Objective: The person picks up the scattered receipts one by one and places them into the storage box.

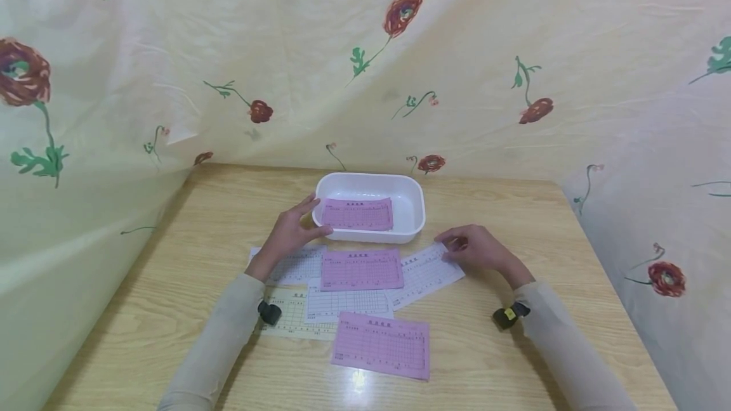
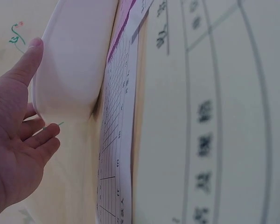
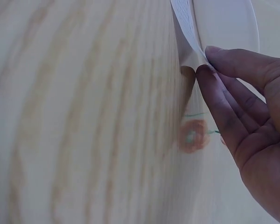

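A white plastic tub (image 1: 412,208) stands at the back of the table, with pink printed slips (image 1: 357,215) lying in it. My left hand (image 1: 292,228) holds the tub's left end, thumb on one side and fingers on the other. To the right of the tub, my right hand (image 1: 476,247) pinches the upper right corner of a white printed slip (image 1: 425,276) between thumb and index finger. In the right wrist view that slip's corner (image 3: 189,30) bends up off the wood. The slip's left end lies under a pink slip (image 1: 362,269).
Below the tub, a white slip (image 1: 349,305), another white slip (image 1: 299,266) and a pale yellow slip (image 1: 291,317) overlap. A separate pink slip (image 1: 381,345) lies nearest the front. Flowered cloth (image 1: 320,68) hangs around the wooden table (image 1: 480,360).
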The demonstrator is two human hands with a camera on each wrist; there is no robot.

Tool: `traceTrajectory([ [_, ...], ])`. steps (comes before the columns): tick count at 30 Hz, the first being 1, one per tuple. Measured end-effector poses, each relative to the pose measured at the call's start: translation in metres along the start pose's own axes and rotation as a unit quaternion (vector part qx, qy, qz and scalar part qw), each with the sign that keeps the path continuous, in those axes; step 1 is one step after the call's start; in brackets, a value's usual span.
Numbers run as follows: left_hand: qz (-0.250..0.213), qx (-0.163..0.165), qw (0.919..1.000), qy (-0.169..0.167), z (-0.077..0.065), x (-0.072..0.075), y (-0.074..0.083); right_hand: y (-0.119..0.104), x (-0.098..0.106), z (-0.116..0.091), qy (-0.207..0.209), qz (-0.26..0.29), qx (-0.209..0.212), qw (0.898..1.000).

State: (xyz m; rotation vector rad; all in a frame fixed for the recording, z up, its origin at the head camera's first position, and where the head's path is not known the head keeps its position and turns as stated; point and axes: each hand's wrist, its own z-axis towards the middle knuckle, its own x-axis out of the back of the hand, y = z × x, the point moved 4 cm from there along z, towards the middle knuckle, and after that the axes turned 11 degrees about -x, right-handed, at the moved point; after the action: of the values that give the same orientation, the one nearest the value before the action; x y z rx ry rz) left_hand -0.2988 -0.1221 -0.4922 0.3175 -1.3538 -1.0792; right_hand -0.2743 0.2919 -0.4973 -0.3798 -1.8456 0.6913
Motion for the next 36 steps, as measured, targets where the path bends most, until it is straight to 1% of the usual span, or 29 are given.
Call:
traceTrajectory([
  [5,-0.001,0.003,1.0000,-0.003,0.000,-0.001,0.000,0.000,-0.001,-0.001,0.004,-0.005,-0.001,1.000],
  [10,0.001,-0.001,1.0000,0.002,-0.001,0.000,0.000,0.001,-0.001,-0.002,0.008,-0.013,0.003,1.000],
  [20,-0.003,-0.008,1.0000,0.004,-0.001,-0.001,-0.002,0.012,0.003,-0.006,0.020,-0.012,-0.004,1.000],
  [27,-0.007,-0.003,1.0000,0.002,-0.001,-0.001,-0.001,0.015,0.011,-0.013,0.048,-0.013,0.003,0.999],
  [36,-0.003,-0.006,1.0000,0.004,0.000,0.000,0.000,0.009,0.027,-0.025,0.079,-0.007,0.007,0.997],
])
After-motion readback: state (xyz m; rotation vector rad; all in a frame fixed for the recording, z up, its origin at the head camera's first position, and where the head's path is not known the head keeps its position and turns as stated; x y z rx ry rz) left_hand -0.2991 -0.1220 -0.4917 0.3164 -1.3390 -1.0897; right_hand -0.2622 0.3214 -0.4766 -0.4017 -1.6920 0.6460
